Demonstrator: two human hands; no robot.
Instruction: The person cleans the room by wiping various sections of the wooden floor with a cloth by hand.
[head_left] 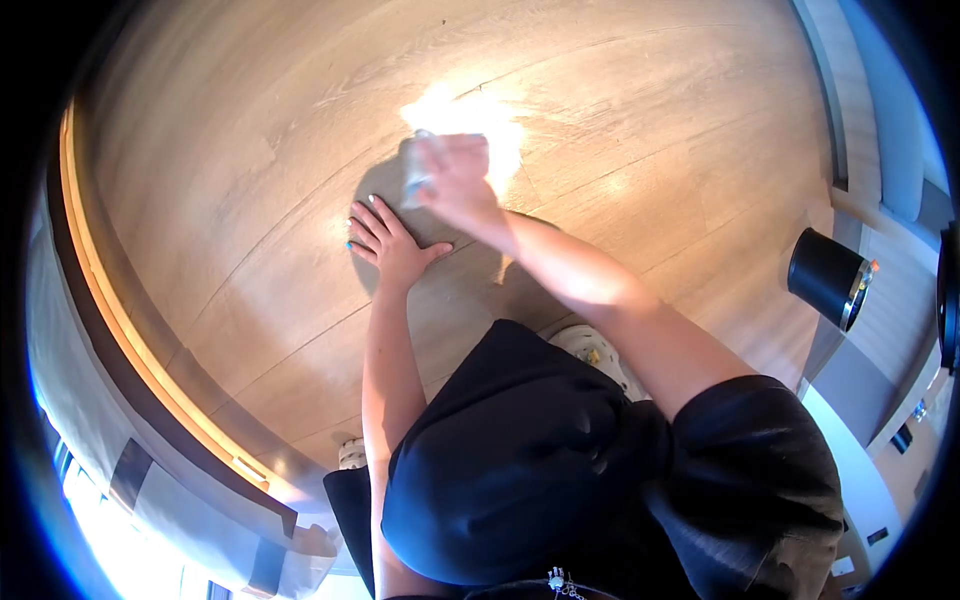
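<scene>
My left hand (392,248) lies flat on the wood-plank floor (270,190) with its fingers spread and nothing under them that I can see. Ahead of it and to the right, my right hand (462,180) is closed on a pale, whitish cloth (416,172), pressed low against the boards. Motion blurs this hand and the cloth, so its folds and exact kind are hard to make out. A bright patch of sunlight falls on the floor just beyond the right hand, and my shadow lies around both hands.
A black bin (825,275) with a shiny rim stands at the right. White clogs (590,350) show beneath my knees. Along the left runs a lit wooden edge (110,290) beside pale fabric. Pale furniture (850,110) borders the far right.
</scene>
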